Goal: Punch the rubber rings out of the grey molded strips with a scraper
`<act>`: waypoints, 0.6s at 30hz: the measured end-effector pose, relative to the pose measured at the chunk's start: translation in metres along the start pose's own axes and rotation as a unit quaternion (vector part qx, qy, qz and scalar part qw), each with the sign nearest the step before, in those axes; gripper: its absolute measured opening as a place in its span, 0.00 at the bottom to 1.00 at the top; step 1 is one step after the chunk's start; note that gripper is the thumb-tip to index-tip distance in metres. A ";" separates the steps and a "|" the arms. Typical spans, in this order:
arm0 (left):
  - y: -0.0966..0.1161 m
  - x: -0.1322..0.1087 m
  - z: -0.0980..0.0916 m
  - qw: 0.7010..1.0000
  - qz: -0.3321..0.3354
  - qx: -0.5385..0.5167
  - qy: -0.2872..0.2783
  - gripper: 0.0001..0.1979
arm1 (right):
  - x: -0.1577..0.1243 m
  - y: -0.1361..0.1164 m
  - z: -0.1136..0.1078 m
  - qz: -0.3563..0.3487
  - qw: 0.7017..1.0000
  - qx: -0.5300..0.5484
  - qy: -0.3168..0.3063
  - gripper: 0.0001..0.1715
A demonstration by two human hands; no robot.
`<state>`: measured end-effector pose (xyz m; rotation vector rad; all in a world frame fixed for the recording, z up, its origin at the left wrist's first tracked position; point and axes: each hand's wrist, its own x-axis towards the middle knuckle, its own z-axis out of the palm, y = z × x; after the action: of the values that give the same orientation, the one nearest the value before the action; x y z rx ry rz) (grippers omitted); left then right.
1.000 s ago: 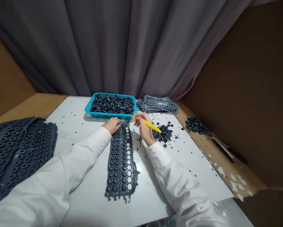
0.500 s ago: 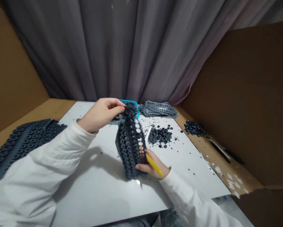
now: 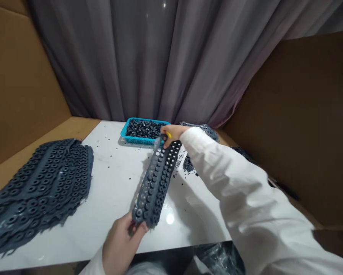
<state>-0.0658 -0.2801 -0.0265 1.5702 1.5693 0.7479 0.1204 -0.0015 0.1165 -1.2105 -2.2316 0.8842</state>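
A dark grey rubber sheet (image 3: 154, 183) with rows of raised rings and round holes is stretched between my two hands, tilted above the white tabletop. My left hand (image 3: 121, 238) is closed on its near end, thumb on top. At the far end, my right hand (image 3: 174, 133) pinches the sheet, and a bit of a yellow tool (image 3: 168, 134) shows between its fingers; most of that tool is hidden. Just behind the right hand is a blue basket (image 3: 139, 140) full of small black rubber pieces (image 3: 144, 128).
A thick stack of similar ringed sheets (image 3: 45, 183) lies at the left. Behind my right arm are perforated sheets (image 3: 208, 131) and a pile of small black bits (image 3: 187, 164), partly covered. Cardboard walls (image 3: 297, 114) flank the table, with a grey curtain (image 3: 139, 57) behind.
My left hand has moved from the sheet's far end to its near end, while my right hand went from the near part to the far end. The blue basket is now uncovered.
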 end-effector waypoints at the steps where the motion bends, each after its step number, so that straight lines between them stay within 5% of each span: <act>1: 0.002 0.000 0.003 0.999 0.016 0.041 0.012 0.11 | 0.014 -0.006 0.015 -0.007 0.999 -0.031 -0.021 0.19; 5: -0.002 0.003 -0.007 0.970 0.093 0.211 0.080 0.10 | 0.034 -0.026 0.072 -0.046 0.996 -0.078 0.013 0.18; 8: -0.013 -0.005 -0.023 0.943 0.116 0.287 0.119 0.14 | 0.009 -0.031 0.093 -0.105 0.990 -0.023 0.095 0.11; 12: -0.018 -0.020 -0.041 0.921 0.196 0.308 0.133 0.12 | -0.073 -0.019 0.102 -0.097 0.975 0.154 0.128 0.18; 18: 0.011 0.003 -0.032 0.932 0.275 0.237 0.020 0.04 | -0.200 0.006 0.151 0.099 0.916 0.356 0.156 0.20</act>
<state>-0.0863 -0.2729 -0.0008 2.4256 1.4072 0.7211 0.1294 -0.2185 -0.0083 -1.1148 -1.3518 1.3205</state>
